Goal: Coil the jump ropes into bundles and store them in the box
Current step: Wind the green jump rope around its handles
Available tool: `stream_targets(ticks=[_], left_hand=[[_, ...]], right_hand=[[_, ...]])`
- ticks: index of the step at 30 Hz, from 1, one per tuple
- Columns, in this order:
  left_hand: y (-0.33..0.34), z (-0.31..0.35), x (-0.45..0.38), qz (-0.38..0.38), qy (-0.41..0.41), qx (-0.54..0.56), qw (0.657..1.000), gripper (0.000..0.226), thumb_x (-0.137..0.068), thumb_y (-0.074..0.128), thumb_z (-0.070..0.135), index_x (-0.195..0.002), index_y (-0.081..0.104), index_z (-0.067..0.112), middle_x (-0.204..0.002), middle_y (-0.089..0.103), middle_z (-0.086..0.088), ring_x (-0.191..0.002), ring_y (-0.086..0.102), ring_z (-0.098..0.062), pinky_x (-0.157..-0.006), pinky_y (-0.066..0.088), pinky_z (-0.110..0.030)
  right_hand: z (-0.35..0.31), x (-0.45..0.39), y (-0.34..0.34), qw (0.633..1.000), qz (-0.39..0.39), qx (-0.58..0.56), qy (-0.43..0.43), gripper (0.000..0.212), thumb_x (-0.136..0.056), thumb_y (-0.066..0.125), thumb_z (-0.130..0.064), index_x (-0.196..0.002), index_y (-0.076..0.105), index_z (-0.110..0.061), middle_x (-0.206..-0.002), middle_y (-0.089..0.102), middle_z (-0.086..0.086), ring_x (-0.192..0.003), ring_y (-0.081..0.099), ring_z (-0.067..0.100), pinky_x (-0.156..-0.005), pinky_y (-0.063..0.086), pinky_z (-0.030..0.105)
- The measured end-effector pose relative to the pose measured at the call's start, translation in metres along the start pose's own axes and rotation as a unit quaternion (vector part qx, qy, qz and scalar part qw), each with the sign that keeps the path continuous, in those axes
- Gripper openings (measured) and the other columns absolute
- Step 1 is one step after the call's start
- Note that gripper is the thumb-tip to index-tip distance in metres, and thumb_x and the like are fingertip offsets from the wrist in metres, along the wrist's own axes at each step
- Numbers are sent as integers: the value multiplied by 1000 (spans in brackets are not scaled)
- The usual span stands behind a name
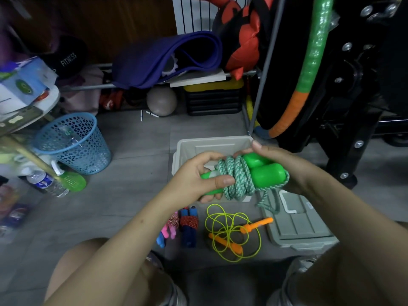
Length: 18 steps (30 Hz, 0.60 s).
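Smooth, glossy green plastic handles (267, 173) catch the light, wrapped in a green-and-white braided cord (237, 175) with a rough, woven look. Under it, the pale grey plastic storage box (187, 146) is matt, same as its ribbed grey plastic lid (298, 228). The thin yellow-green jump rope cord (231, 226) looks slick, like vinyl, with orange plastic handles (257, 225). The grey tiled floor (136, 140) is dull and smooth. The blue perforated plastic basket (72, 142) has a slight sheen.

Both forearms reach forward over the box (212, 144). The left hand (198, 175) and right hand (280, 164) curl around the green rope bundle (238, 175).
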<state>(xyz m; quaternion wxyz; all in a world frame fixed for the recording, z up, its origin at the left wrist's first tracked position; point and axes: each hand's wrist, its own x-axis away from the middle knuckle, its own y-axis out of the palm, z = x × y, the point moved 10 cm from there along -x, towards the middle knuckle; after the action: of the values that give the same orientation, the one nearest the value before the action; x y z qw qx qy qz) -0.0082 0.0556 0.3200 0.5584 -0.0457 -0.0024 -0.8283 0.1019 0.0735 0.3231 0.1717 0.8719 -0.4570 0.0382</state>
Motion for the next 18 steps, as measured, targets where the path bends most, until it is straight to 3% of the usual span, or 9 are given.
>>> stream_targets(ticks=[1,3,4,6,8,10,13,16,18], left_hand=[[-2,2,0,0,3,14,1000,47,-70,71,19,-112,50,25,-41,51,1,-31,38,-12,-37,28,-12],[-4,5,0,0,12,27,1000,53,-76,70,17,-122,47,28,-41,48,3,-32,40,-11,-37,28,-12],[-5,6,1,5,16,30,999,58,-78,73,18,-126,46,32,-42,47,4,-32,42,-10,-37,28,-12],[-8,9,2,19,22,29,999,61,-76,68,24,-130,44,39,-45,46,1,-34,45,-10,-36,29,-14],[-11,11,3,35,18,24,999,58,-73,63,28,-126,47,43,-51,51,-6,-34,45,-9,-36,29,-12],[-13,10,3,46,10,24,999,55,-72,63,32,-123,50,44,-56,54,-14,-33,44,-10,-36,28,-12],[-19,4,1,58,-8,27,998,51,-71,63,38,-121,54,44,-54,56,-15,-34,42,-14,-38,27,-12],[-20,0,-2,68,-11,32,997,50,-72,64,39,-121,56,40,-55,57,-14,-36,42,-16,-38,27,-13],[-21,0,-2,82,-12,32,996,51,-72,64,37,-122,56,36,-58,54,-17,-34,45,-12,-36,28,-13]], right_hand=[[3,-1,3,999,-10,-28,12,44,-75,60,-48,-96,75,-11,-102,71,13,-93,69,23,-80,55,29],[12,-7,0,997,-3,-67,26,91,-65,72,-62,-127,54,1,-129,55,25,-118,53,37,-103,39,46],[14,-10,-1,996,0,-86,22,109,-60,73,-68,-133,41,6,-134,46,29,-119,46,42,-102,32,51],[14,-16,3,992,-21,-127,6,121,-57,71,-73,-134,31,12,-127,37,30,-101,45,39,-83,30,47],[13,-19,8,985,-46,-167,-6,116,-58,70,-73,-133,35,8,-123,42,26,-84,51,29,-67,31,36],[13,-20,10,982,-48,-181,-21,107,-60,69,-72,-133,39,1,-124,44,24,-91,51,30,-64,29,33],[14,-21,10,985,-22,-170,-35,96,-62,72,-68,-129,46,-4,-125,40,22,-92,48,28,-65,27,34],[20,-22,9,996,20,-66,-54,60,-67,76,-56,-112,65,-18,-120,53,14,-103,47,26,-81,31,41],[23,-22,7,997,51,-10,-60,40,-77,69,-43,-111,65,-22,-118,59,8,-109,47,25,-86,30,43]])
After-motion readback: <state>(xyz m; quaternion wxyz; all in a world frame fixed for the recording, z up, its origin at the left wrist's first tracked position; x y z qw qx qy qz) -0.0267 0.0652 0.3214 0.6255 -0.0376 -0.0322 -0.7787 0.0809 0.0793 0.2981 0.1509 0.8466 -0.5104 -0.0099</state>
